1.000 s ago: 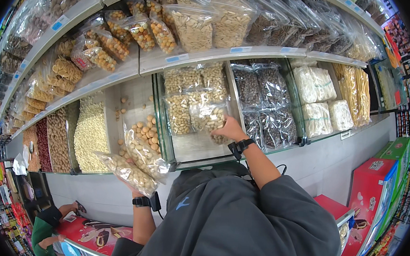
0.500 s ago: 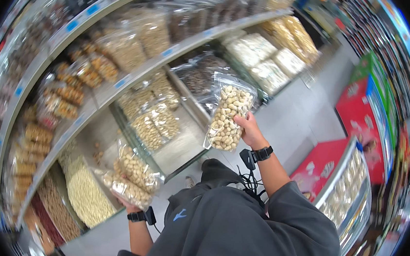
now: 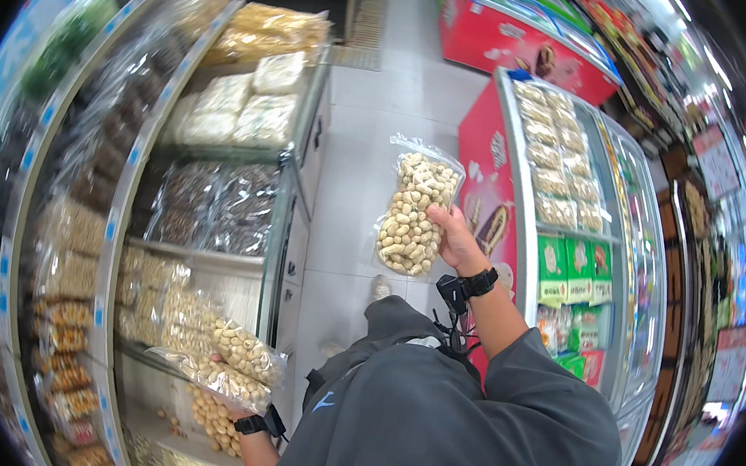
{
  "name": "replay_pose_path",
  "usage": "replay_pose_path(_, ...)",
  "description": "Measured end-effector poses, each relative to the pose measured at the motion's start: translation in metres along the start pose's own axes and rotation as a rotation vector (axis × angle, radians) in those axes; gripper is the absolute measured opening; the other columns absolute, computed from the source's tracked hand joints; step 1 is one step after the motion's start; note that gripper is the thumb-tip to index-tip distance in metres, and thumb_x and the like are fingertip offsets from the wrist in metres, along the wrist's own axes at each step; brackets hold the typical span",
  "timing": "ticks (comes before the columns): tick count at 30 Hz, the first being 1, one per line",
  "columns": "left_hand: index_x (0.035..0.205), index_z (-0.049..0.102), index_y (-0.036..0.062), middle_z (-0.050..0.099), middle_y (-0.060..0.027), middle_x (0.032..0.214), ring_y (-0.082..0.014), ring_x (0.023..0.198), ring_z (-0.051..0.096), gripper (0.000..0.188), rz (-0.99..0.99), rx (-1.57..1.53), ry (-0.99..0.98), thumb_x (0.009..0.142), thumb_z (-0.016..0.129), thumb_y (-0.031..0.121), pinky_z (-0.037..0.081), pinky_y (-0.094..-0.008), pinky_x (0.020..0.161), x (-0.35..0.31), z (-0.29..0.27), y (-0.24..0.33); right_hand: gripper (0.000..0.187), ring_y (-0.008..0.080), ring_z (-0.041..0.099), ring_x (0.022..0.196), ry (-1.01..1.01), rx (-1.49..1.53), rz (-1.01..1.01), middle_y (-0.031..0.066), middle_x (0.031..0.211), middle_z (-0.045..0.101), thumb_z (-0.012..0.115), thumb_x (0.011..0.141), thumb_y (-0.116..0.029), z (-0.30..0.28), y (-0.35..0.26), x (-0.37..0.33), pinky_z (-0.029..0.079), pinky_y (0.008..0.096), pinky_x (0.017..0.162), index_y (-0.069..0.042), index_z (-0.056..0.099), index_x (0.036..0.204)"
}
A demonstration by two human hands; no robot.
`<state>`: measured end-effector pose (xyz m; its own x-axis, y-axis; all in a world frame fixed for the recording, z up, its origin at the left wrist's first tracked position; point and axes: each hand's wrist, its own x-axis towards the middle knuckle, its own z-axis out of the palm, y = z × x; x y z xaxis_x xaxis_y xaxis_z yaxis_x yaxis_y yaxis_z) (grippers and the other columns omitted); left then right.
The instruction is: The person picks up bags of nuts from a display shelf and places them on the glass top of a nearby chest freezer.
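My right hand (image 3: 453,231) is closed on the side of a clear bag of pale nuts (image 3: 415,206), thumb across its front, held up over the aisle floor. A black strap with a small device circles that wrist. At the lower left, my left hand (image 3: 237,414) grips clear bags of nuts (image 3: 242,359), apparently two lying together. Most of that hand is hidden beneath the plastic, with a fingertip showing between the bags. These bags hang over a bin with loose round nuts (image 3: 216,421).
On the left, glass-fronted bins hold white packets (image 3: 256,103), dark bagged goods (image 3: 216,206) and yellow bags (image 3: 266,33). Shelf rails with blue tags (image 3: 113,237) run alongside. A red-sided freezer (image 3: 495,155) borders the aisle floor (image 3: 357,156) on the right; another red freezer (image 3: 497,35) stands farther ahead.
My view has swung round to the right, so the aisle now runs straight ahead and the bins line the left. Both hands keep hold of their bags.
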<state>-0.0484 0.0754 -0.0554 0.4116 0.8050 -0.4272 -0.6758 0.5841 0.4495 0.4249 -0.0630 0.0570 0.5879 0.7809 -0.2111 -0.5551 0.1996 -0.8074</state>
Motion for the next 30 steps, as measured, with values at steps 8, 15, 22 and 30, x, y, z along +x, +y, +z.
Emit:
replay_pose_path(8, 0.103, 0.06, 0.0208, 0.055, -0.0058, 0.123, -0.029, 0.113, 0.053, 0.045, -0.185, 0.115, -0.353, 0.087, 0.045, 0.061, 0.048, -0.0476, 0.094, 0.068, 0.13, -0.099, 0.057, 0.0202, 0.058, 0.105, 0.339, 0.145, -0.136, 0.0114, 0.117, 0.056, 0.07, 0.081, -0.018, -0.148, -0.055, -0.021, 0.049, 0.0337, 0.091, 0.001, 0.042, 0.126)
replay_pose_path(15, 0.109, 0.055, 0.0166, 0.051, -0.0045, 0.123, -0.0257, 0.115, 0.049, 0.056, -0.324, 0.189, -0.609, 0.085, 0.042, 0.066, 0.041, -0.0478, 0.099, 0.144, 0.223, -0.224, 0.053, 0.0201, 0.061, 0.102, 0.565, 0.203, -0.285, 0.0117, 0.114, 0.059, 0.068, 0.084, -0.021, -0.278, -0.117, -0.045, 0.052, 0.0329, 0.086, 0.0, 0.043, 0.125)
replay_pose_path(22, 0.116, 0.054, 0.0136, 0.052, -0.0034, 0.121, -0.0249, 0.118, 0.045, 0.064, -0.411, 0.276, -0.604, 0.083, 0.045, 0.068, 0.031, -0.0469, 0.106, 0.179, 0.323, -0.321, 0.036, 0.0216, 0.063, 0.101, 0.823, 0.376, -0.299, 0.0112, 0.114, 0.061, 0.06, 0.09, -0.019, -0.376, -0.128, -0.082, 0.053, 0.0354, 0.086, -0.001, 0.051, 0.121)
replay_pose_path(30, 0.12, 0.053, 0.011, 0.049, -0.0056, 0.124, -0.0269, 0.121, 0.042, 0.074, -0.472, 0.519, -0.429, 0.081, 0.041, 0.073, 0.032, -0.0458, 0.105, 0.218, 0.37, -0.388, 0.047, 0.0245, 0.065, 0.093, 1.066, 0.512, -0.274, 0.0127, 0.109, 0.062, 0.071, 0.082, -0.02, -0.465, -0.085, -0.077, 0.057, 0.039, 0.076, 0.0, 0.049, 0.119)
